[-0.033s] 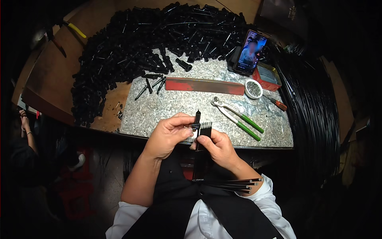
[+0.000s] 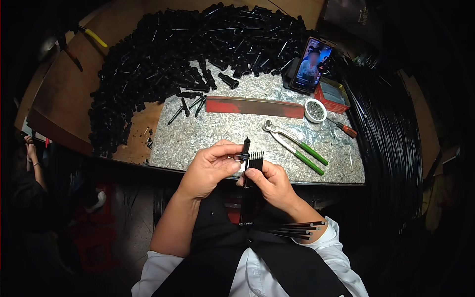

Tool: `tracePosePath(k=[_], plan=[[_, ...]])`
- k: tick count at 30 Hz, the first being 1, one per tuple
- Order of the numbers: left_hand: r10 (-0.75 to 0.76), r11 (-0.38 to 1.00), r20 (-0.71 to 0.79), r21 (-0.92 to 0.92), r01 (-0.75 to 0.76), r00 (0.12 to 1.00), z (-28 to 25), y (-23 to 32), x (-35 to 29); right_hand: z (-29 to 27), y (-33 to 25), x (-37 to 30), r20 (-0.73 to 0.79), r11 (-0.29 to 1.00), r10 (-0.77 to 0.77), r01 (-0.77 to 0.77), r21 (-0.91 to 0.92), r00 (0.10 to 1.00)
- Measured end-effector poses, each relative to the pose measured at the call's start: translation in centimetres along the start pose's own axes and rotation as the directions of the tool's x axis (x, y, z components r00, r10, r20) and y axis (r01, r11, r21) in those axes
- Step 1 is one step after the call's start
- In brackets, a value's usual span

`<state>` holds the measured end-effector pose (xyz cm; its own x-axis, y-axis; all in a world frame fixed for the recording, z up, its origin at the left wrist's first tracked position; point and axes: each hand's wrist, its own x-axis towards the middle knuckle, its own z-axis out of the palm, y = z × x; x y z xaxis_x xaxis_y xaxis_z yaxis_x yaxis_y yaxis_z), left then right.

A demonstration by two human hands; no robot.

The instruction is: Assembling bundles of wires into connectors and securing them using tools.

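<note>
My left hand (image 2: 213, 162) pinches a small black plastic piece (image 2: 246, 146) with a narrow upright tip. It looks like the tube-shaped pieces in the heap. Close against it, my right hand (image 2: 271, 184) grips a flat row of thin black rods (image 2: 255, 163), their silver ends side by side at the top. The two hands meet just over the table's near edge. Below them the rods run down toward my lap, where more black rods (image 2: 297, 229) fan out over my right forearm. The fingers partly hide where the plastic piece and the rods touch.
A large heap of black plastic tubes (image 2: 163, 54) covers the table's far side. Nearer lie a red strip (image 2: 255, 106), green-handled pincers (image 2: 297, 148), a white cup (image 2: 315, 110) and a screwdriver (image 2: 348, 130). A phone (image 2: 311, 64) stands behind. Long black rods (image 2: 391, 138) lie right.
</note>
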<state>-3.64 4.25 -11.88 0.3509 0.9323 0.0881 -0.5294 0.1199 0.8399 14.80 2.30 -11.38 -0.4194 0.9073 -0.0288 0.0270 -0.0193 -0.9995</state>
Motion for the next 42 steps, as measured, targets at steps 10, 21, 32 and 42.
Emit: tracePosePath(k=[10, 21, 32, 42], plan=[[0.064, 0.985, -0.136, 0.168, -0.041, 0.989, 2.0, 0.3, -1.0, 0.3, -1.1, -0.4, -0.007, 0.958, -0.100, 0.095, -0.271, 0.995], [0.032, 0.995, -0.155, 0.096, -0.017, 0.987, 1.6, -0.1, -1.0, -0.1, -0.9, -0.1, -0.007, 0.952, -0.112, 0.105, -0.288, 0.994], [-0.038, 0.999, -0.020, -0.018, 0.038, 0.999, 1.1, 0.4, -1.0, -0.6, -0.7, 0.1, 0.067, 0.993, 0.114, -0.115, 0.005, 0.991], [0.003, 0.992, -0.163, -0.125, -0.023, 0.987, 2.4, -1.3, -1.2, -0.3, 1.6, 0.4, -0.044, 0.998, -0.051, 0.053, 0.043, 0.998]])
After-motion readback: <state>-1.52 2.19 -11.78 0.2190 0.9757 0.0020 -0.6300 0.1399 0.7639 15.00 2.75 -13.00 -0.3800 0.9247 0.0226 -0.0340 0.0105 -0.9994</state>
